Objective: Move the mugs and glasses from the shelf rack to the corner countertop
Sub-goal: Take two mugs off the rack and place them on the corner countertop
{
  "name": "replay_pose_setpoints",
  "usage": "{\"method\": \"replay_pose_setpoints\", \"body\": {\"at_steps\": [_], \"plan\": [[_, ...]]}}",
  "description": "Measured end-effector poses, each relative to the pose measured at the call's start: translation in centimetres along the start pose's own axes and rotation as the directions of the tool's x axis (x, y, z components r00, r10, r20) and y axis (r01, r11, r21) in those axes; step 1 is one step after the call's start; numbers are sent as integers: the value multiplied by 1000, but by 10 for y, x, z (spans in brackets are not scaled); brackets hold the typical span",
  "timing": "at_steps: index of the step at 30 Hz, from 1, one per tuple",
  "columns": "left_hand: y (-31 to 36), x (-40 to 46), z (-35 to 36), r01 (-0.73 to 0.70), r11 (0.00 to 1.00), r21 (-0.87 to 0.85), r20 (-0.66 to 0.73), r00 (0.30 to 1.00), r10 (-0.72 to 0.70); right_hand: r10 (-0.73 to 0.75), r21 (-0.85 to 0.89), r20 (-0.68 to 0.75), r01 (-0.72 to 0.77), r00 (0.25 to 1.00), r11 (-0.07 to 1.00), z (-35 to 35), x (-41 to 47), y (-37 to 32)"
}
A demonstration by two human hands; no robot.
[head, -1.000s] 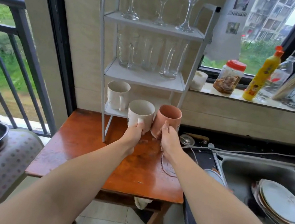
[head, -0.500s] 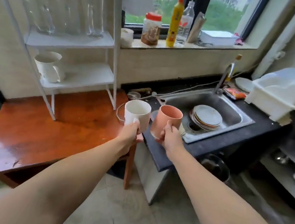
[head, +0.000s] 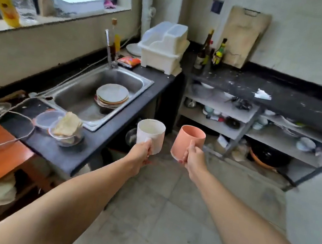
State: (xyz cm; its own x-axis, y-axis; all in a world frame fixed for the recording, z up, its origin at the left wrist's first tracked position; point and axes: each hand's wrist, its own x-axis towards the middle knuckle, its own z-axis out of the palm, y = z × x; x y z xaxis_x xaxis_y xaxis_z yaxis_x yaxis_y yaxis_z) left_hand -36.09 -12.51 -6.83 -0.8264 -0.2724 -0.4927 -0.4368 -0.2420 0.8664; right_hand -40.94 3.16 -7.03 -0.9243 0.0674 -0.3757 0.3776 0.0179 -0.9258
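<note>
Partly hidden — mug handles (head: 148, 141), by fingers (head: 190, 151).

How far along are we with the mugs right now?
Done: nothing sits on the corner countertop yet. In hand: the left hand holds the white mug, the right hand the pink mug, both above the floor. Left: set both down; the rack is out of view.
</note>
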Motion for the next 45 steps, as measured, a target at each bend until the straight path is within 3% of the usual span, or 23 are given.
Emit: {"method": "replay_pose_setpoints", "body": {"at_steps": [11,17,28,45], "plan": [[-28,-1,292,89,994,65,221,970,-101,39,43,-267,-28,963,999,-288,70,-11],[-33,-4,402,141,984,113,286,943,-168,71,71,-343,-50,937,996,-390,91,-22],[-16,64,564,137,974,183,384,901,-199,58,89,-432,-22,900,996,-514,189,-57],[61,232,842,111,955,275,463,855,-233,197,234,-518,-83,832,969,-705,420,-169]]}}
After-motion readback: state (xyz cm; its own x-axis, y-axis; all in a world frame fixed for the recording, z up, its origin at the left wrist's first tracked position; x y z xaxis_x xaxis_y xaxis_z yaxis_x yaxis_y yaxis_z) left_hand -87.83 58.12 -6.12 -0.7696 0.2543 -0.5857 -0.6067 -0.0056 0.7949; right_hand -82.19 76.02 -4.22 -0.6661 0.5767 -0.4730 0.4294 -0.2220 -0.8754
